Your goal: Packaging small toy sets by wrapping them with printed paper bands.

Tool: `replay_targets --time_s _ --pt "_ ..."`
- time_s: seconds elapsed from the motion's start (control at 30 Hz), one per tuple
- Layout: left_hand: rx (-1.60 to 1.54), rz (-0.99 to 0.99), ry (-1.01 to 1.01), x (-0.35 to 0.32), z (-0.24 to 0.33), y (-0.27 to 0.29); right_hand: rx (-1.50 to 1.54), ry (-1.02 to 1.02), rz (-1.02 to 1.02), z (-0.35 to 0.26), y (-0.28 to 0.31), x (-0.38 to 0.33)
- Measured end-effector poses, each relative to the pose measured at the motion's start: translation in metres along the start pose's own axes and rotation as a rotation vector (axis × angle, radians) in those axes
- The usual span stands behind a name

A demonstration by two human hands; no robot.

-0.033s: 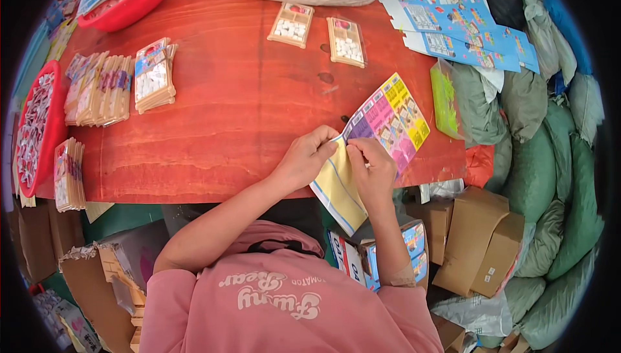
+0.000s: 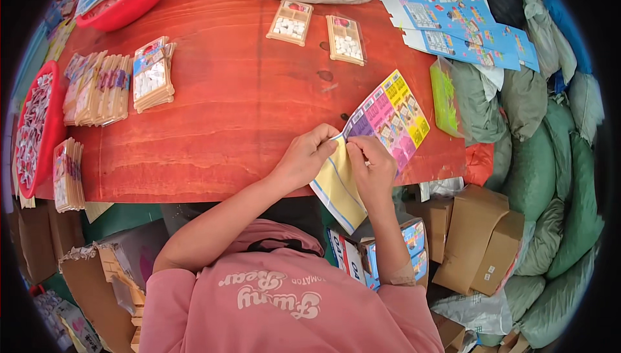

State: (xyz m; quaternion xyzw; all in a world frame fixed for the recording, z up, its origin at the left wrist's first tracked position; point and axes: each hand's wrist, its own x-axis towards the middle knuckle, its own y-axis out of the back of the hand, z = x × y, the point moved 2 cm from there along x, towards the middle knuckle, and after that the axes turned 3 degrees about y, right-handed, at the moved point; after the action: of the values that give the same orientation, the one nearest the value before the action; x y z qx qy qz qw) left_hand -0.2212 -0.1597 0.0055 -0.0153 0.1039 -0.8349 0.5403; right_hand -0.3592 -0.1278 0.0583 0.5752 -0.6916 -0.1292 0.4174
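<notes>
Item: my left hand [image 2: 305, 157] and my right hand [image 2: 373, 166], both pinched on the flat multicoloured sticker sheet of pink, yellow and purple panels with a pale yellow backing [image 2: 378, 134]. Thumbs and forefingers of both hands meet at the sheet's inner corner, where the printed face and the backing part; the printed part fans out toward 1 o'clock from the grip, the yellow backing hangs toward 6 o'clock over the edge of the red-brown wooden table [image 2: 246, 100]. Step in hand, as I judge it: separating the two layers at the corner. The next move would call for a firm pinch on each layer and an even pull apart, lest the thin sheet tear. Outward: two flat card packs of small white pieces [image 2: 290, 23] at 12 o'clock, well apart; stacks of like packs [image 2: 152, 75] at 10 o'clock; blue printed sheets [image 2: 462, 26] at 1 o'clock; red plastic basins [image 2: 132, 0] at 11 o'clock; brown cardboard boxes [image 2: 482, 236] at 4 o'clock; green sacks [image 2: 556, 178] beyond them.
</notes>
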Motion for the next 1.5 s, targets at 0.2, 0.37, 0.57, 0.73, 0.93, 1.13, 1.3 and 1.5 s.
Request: replay_targets --time_s 0.2,0.37,0.57,0.73,0.93,1.13,1.3,1.5 --pt "0.154 -0.018 -0.001 -0.006 0.007 -0.004 -0.040 0.051 0.040 -0.006 -0.004 0.000" --pt "0.307 0.090 -0.274 -0.009 0.000 -0.010 -0.117 0.048 0.030 -0.005 -0.007 0.000" --pt "0.338 0.065 -0.272 -0.009 0.002 -0.013 0.293 -0.432 0.014 0.021 -0.007 -0.003" --pt "0.193 0.012 -0.001 -0.002 0.008 0.000 1.344 -0.866 0.255 0.054 0.002 -0.014" --pt "0.591 -0.099 0.043 0.021 0.019 0.005 0.716 -0.367 -0.099 0.016 0.002 -0.019" --pt "0.365 -0.226 -0.207 0.030 0.012 0.002 -0.031 0.431 -0.269 0.009 0.026 0.024" --pt "0.511 -0.227 -0.103 0.037 0.021 0.009 0.337 0.150 -0.266 0.036 0.042 0.024" --pt "0.998 -0.080 -0.241 0.045 0.031 0.011 0.275 -0.444 0.844 0.163 0.165 0.000"
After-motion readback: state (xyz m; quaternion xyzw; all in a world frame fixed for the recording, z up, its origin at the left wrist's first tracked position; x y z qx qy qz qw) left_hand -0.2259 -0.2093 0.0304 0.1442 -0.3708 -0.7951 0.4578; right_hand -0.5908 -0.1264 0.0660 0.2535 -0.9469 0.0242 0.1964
